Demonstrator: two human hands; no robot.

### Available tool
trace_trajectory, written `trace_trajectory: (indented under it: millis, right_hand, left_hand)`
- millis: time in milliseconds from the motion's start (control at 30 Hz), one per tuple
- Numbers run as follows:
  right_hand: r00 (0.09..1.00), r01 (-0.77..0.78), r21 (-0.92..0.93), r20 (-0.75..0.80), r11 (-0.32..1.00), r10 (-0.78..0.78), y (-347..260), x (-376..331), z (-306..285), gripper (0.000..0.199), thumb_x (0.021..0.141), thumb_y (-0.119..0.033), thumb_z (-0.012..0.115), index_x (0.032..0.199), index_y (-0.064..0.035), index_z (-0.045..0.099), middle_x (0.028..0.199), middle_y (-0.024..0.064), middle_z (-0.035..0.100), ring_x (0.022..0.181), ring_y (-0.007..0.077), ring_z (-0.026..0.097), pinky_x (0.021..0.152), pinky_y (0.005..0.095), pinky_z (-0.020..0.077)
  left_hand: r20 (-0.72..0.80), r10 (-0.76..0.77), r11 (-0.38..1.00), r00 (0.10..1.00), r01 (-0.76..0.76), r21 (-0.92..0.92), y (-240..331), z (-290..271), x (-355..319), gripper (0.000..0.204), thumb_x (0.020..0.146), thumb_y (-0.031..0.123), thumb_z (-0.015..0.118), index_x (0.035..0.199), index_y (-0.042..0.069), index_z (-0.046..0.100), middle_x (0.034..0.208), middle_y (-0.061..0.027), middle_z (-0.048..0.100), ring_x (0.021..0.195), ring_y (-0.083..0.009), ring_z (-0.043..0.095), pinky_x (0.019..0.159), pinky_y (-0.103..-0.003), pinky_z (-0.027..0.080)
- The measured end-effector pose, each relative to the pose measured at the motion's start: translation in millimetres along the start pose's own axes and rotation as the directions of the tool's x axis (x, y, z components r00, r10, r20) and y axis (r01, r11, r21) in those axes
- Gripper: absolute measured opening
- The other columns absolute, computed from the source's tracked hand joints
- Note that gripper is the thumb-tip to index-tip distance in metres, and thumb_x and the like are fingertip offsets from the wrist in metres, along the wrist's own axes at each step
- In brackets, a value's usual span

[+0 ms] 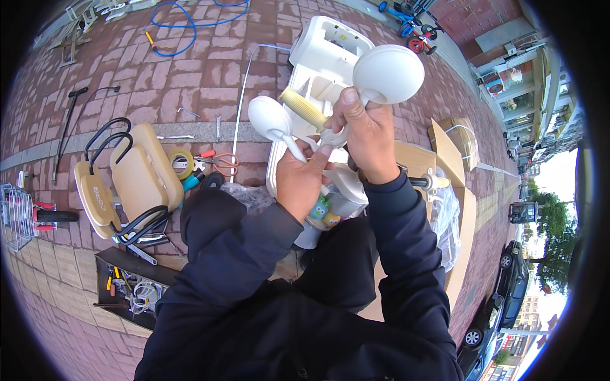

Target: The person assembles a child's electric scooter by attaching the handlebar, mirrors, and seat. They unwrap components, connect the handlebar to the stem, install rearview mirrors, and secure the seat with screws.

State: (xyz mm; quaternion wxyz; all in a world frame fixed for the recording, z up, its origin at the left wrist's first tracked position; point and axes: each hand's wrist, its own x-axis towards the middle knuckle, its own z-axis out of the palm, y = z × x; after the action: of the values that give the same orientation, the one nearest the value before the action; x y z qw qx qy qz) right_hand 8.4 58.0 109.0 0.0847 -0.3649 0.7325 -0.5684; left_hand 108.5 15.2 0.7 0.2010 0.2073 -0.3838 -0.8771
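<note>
Above a white plastic ride-on toy body (327, 39), both my hands hold a white toy handlebar with a cream ribbed grip (304, 108). My left hand (302, 183) is closed, thumb and fingers pinching the stem of the smaller-looking white rounded mirror (269, 118). My right hand (367, 136) is closed round the handlebar beside the larger-looking white mirror (389, 73), its thumb raised against the stem. Colourful cartoon figures (324, 211) show on the white body below my hands. My fingers hide the joint between the parts.
At left lie a tan padded seat (147, 166) with black armrests, yellow tape (182, 164), red-handled pliers (225, 164) and wrenches (176, 136). A black toolbox (130, 286) stands nearer. An opened cardboard box (467, 222) with plastic wrap is at right. A blue hose (190, 28) lies far off.
</note>
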Motion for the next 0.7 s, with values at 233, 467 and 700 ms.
trace_trajectory:
  millis: [233,467,700]
  right_hand:
    - [0.992,-0.05,0.152,0.126,0.987,0.031,1.6,-1.1,-9.7,0.043,0.11,-0.041,0.064,0.089,-0.0041,0.057,0.073,0.0047,0.056,0.069,0.0153,0.059,0.067,0.032,0.0545]
    - [0.903,-0.161,0.301,0.428,0.94,0.017,-3.3,16.5,-22.4,0.041,0.107,-0.04,0.068,0.087,-0.0061,0.057,0.07,0.0019,0.051,0.064,0.0117,0.049,0.057,0.0283,0.0388]
    - [0.978,-0.075,0.16,0.206,0.984,0.041,0.5,5.7,-8.0,0.038,0.104,-0.04,0.076,0.103,-0.0028,0.068,0.081,0.0007,0.063,0.071,0.0105,0.057,0.06,0.0282,0.0452]
  left_hand:
    - [-0.051,0.136,0.988,0.989,-0.132,0.082,-9.7,4.2,6.0,0.033,0.097,0.016,0.082,0.119,-0.001,0.064,0.085,-0.0021,0.065,0.072,-0.009,0.067,0.052,-0.022,0.045]
    - [-0.102,0.104,0.994,0.989,-0.105,-0.009,-14.1,7.5,9.4,0.026,0.093,0.007,0.08,0.11,-0.001,0.063,0.083,-0.0023,0.064,0.069,-0.009,0.065,0.05,-0.023,0.044]
    - [-0.137,0.122,0.992,0.983,-0.121,0.015,-11.6,12.4,9.3,0.023,0.091,0.005,0.079,0.107,-0.001,0.064,0.078,-0.0028,0.063,0.062,-0.0087,0.062,0.05,-0.024,0.043]
